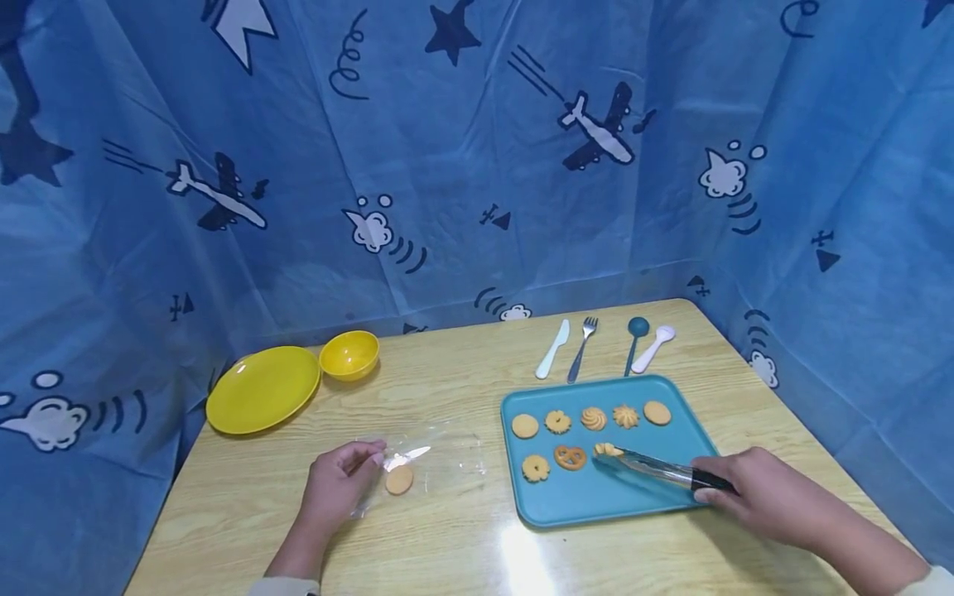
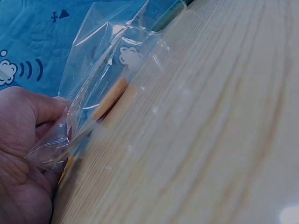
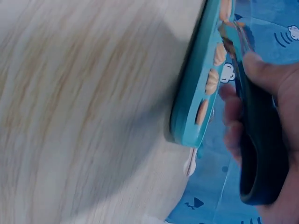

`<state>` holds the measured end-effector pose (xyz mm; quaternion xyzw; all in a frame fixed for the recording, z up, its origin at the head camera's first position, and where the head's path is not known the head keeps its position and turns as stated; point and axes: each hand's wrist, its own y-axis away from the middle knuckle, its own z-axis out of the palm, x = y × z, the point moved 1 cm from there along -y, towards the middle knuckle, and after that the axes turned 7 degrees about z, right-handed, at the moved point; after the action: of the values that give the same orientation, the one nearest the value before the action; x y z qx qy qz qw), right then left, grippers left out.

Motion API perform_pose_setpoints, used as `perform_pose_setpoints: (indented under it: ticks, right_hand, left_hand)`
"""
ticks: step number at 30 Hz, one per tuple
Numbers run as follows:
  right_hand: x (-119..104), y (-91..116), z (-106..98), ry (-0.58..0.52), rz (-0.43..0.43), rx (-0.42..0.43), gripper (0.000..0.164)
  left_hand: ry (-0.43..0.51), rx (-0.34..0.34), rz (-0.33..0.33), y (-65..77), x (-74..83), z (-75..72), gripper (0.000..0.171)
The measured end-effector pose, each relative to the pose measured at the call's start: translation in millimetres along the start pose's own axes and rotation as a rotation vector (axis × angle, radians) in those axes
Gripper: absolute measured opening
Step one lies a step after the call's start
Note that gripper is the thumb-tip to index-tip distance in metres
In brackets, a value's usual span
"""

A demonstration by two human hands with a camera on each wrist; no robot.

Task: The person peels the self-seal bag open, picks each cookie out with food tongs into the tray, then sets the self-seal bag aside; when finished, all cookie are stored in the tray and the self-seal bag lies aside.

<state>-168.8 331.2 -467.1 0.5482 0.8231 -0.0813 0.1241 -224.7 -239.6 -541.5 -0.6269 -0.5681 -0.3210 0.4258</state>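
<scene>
My left hand (image 1: pixel 341 483) pinches the edge of a clear plastic bag (image 1: pixel 455 454) lying on the table. Inside that bag is one round cookie (image 1: pixel 399 480), seen nearly edge-on in the left wrist view. With my right hand (image 1: pixel 768 488) I grip black-handled metal tongs (image 1: pixel 663 468) over the blue tray (image 1: pixel 589 509). The tongs' tips are at a small cookie (image 1: pixel 608 449); whether they squeeze it is hard to tell. Several other cookies lie in two rows, among them a pretzel-shaped one (image 1: pixel 570 458) and a swirled one (image 1: pixel 593 419).
Behind the tray lie a pale knife (image 1: pixel 552 349), a fork (image 1: pixel 583 349), a dark green spoon (image 1: pixel 636 339) and a pale pink spoon (image 1: pixel 654 348). A yellow plate (image 1: pixel 262 391) and a yellow bowl (image 1: pixel 349 356) stand at the back left. Blue printed cloth (image 1: pixel 462 165) hangs around the table.
</scene>
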Motion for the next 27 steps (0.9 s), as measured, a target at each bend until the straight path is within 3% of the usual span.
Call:
perform_pose_setpoints:
  ticks: [3,6,12,18,23,27]
  right_hand:
    - [1.8,-1.6,-1.6,-0.086,-0.041,-0.025,0.029]
    - [4.2,-3.2,-2.5,-0.107,-0.012,-0.042,0.028]
    - [8.0,-3.1,0.7,-0.082,0.103,-0.082,0.047]
    - [8.3,-2.1,2.6,-0.031,0.146,-0.065,0.053]
    - [7.1,-2.7,0.7,-0.016,0.131,-0.043,0.052]
    - [-3.3,-9.8,-1.0,-0.038,0.042,0.006,0.047]
  left_hand:
    - [-0.004,0.005,0.0,-0.9,0.1,1.0,0.014]
    - [-0.018,0.003,-0.001,-2.3,-0.8,2.0,0.013]
    - [-0.055,0.001,0.003,-4.0,-4.9,0.6,0.009]
    - [-0.061,0.004,0.008,-4.3,-4.7,-0.4,0.01]
    - [-0.062,-0.002,-0.014,-4.3,-3.9,1.6,0.011]
    - [-0.084,0.002,-0.02,-3.4,-5.3,2.1,0.011]
